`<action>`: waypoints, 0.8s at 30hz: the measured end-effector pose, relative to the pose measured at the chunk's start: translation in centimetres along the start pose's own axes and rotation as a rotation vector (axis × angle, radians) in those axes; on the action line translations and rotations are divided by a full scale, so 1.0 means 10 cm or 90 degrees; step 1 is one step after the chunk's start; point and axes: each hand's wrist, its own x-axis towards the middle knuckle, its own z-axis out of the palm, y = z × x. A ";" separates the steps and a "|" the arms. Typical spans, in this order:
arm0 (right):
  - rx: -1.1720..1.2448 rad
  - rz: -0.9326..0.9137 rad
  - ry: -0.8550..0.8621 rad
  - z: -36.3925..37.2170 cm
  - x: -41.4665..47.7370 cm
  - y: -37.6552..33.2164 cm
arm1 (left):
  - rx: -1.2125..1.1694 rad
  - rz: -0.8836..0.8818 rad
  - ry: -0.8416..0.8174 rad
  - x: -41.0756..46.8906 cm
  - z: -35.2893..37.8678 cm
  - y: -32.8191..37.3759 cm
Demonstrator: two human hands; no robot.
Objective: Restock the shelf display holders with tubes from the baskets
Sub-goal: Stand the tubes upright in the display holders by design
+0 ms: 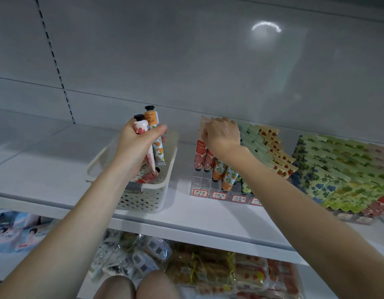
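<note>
Tubes, two, stood gripped by the left hand above the basket; right of the basket, the right hand pinched a pink tube in the holder with curled fingers.

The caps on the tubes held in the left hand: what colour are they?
Black; the caps show best in the head view.

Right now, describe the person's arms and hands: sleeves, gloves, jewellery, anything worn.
The left forearm and right forearm are bare to the frame's edge; no sleeve shows. The left hand and right hand wear no gloves, and no watch, bracelet or ring is visible.
</note>
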 end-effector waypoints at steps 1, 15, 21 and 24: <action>0.002 -0.004 0.003 0.00 0.00 0.00 | 0.003 0.000 -0.002 0.00 0.01 0.00; 0.076 0.008 0.009 -0.06 -0.02 0.12 | 0.026 0.002 -0.037 -0.03 0.05 0.04; 0.492 0.023 0.092 -0.26 0.00 0.17 | 0.025 0.021 -0.040 -0.10 0.08 0.15; 0.680 -0.020 0.085 -0.52 -0.12 0.10 | 0.072 0.065 -0.038 -0.16 0.12 0.22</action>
